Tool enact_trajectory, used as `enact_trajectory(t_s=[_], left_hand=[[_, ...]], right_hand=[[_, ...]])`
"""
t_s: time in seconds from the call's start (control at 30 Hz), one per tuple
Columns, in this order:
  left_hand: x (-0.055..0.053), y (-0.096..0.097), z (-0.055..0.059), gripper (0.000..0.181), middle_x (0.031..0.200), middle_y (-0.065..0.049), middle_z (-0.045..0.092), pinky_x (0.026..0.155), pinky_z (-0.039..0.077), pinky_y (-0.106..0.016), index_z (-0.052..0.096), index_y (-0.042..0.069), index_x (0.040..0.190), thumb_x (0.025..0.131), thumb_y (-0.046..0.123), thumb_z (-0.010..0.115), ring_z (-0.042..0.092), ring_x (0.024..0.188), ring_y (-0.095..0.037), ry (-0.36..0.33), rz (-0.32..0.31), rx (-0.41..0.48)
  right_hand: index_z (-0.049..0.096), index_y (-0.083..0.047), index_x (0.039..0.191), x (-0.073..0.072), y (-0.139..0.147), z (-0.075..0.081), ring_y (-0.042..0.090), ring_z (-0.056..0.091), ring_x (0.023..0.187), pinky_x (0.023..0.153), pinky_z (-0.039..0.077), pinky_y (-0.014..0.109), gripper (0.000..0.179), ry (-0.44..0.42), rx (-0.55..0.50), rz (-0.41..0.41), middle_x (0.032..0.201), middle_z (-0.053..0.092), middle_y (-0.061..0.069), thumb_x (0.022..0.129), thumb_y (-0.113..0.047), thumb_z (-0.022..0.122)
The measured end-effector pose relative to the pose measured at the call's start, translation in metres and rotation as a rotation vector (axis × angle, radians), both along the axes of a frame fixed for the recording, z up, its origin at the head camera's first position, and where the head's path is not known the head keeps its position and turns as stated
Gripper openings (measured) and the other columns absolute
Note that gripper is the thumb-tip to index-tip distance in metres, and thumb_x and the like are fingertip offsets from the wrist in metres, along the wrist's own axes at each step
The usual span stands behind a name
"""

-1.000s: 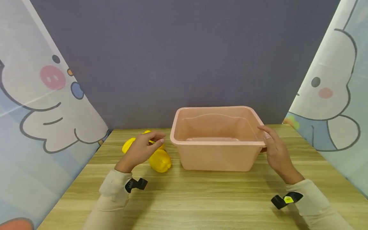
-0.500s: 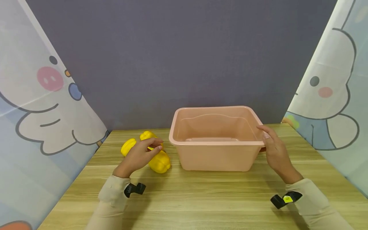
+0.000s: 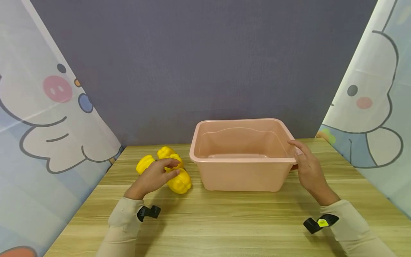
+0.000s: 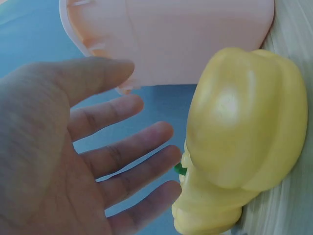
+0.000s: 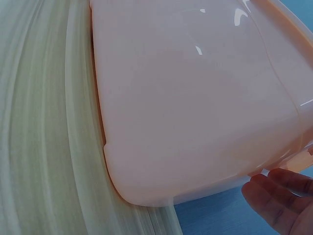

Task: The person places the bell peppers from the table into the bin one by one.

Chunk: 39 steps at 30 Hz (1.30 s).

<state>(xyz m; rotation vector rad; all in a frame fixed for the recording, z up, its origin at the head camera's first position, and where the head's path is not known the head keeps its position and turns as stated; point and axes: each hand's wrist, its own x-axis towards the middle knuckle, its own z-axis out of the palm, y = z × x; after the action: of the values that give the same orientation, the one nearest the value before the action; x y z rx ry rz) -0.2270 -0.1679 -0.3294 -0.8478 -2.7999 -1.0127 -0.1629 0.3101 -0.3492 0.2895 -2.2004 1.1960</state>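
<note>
Several yellow bell peppers lie grouped on the left of the table: a front one [image 3: 180,182], a left one [image 3: 145,163] and a back one [image 3: 165,152]. My left hand [image 3: 153,177] hovers over the near side of the group, holding nothing. In the left wrist view its fingers [image 4: 132,142] are spread and relaxed, beside a large pepper [image 4: 244,122] with another partly behind it and a bit of green stem showing. My right hand [image 3: 309,175] grips the right end of a pink plastic tub [image 3: 242,175], thumb over the rim and fingers underneath.
The tub stands upright just right of the peppers, and its visible floor holds nothing. A wood-grain table [image 3: 224,225] extends in front. A dark grey panel [image 3: 205,71] rises behind, with cartoon-printed sheets [image 3: 369,107] on both sides.
My left hand has drawn slightly down and left, uncovering more of the peppers behind it. My right hand stays on the tub's rim, and the tub has not visibly moved.
</note>
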Motion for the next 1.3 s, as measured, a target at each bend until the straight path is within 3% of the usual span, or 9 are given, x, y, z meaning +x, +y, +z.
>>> enact_trajectory(t_s=[0.2, 0.37, 0.7, 1.03, 1.3], left_hand=[[0.0, -0.004, -0.004, 0.047, 0.128, -0.008, 0.065, 0.096, 0.048, -0.055, 0.064, 0.005, 0.133, 0.094, 0.031, 0.071, 0.059, 0.118, -0.03, -0.048, -0.018, -0.046], [-0.001, -0.007, -0.006, 0.051, 0.13, -0.01, 0.063, 0.098, 0.046, -0.056, 0.064, 0.006, 0.132, 0.091, 0.034, 0.075, 0.058, 0.119, -0.032, -0.047, -0.045, -0.089], [0.0, -0.009, -0.009, 0.054, 0.135, -0.015, 0.057, 0.096, 0.045, -0.056, 0.064, 0.012, 0.133, 0.086, 0.036, 0.079, 0.055, 0.117, -0.033, -0.074, -0.024, -0.125], [-0.001, -0.006, -0.014, 0.059, 0.141, -0.016, 0.05, 0.103, 0.041, -0.056, 0.063, 0.015, 0.134, 0.082, 0.035, 0.083, 0.048, 0.128, -0.034, -0.102, -0.013, -0.136], [0.0, -0.001, -0.018, 0.069, 0.138, -0.018, 0.047, 0.104, 0.04, -0.056, 0.061, 0.012, 0.136, 0.077, 0.033, 0.088, 0.046, 0.127, -0.034, -0.041, 0.002, -0.197]], right_hand=[[0.048, -0.006, 0.145, 0.0, 0.0, 0.0, 0.0, 0.059, 0.077, 0.061, 0.052, 0.016, 0.042, -0.005, 0.005, 0.001, 0.124, 0.057, 0.028, 0.11, -0.022, 0.031], [0.048, -0.006, 0.145, -0.001, 0.0, 0.0, -0.001, 0.059, 0.077, 0.062, 0.052, 0.016, 0.042, 0.002, 0.003, 0.004, 0.127, 0.056, 0.028, 0.11, -0.021, 0.031], [0.048, -0.005, 0.145, 0.0, 0.0, 0.001, -0.002, 0.059, 0.078, 0.062, 0.052, 0.015, 0.041, 0.003, 0.0, 0.011, 0.131, 0.054, 0.028, 0.11, -0.02, 0.031], [0.047, -0.006, 0.145, 0.0, 0.001, 0.001, -0.003, 0.058, 0.08, 0.062, 0.052, 0.017, 0.042, -0.007, 0.009, -0.002, 0.132, 0.053, 0.028, 0.11, -0.021, 0.031], [0.048, -0.006, 0.145, 0.0, 0.0, 0.002, -0.002, 0.059, 0.078, 0.062, 0.052, 0.015, 0.041, -0.003, 0.002, 0.007, 0.127, 0.056, 0.028, 0.11, -0.02, 0.031]])
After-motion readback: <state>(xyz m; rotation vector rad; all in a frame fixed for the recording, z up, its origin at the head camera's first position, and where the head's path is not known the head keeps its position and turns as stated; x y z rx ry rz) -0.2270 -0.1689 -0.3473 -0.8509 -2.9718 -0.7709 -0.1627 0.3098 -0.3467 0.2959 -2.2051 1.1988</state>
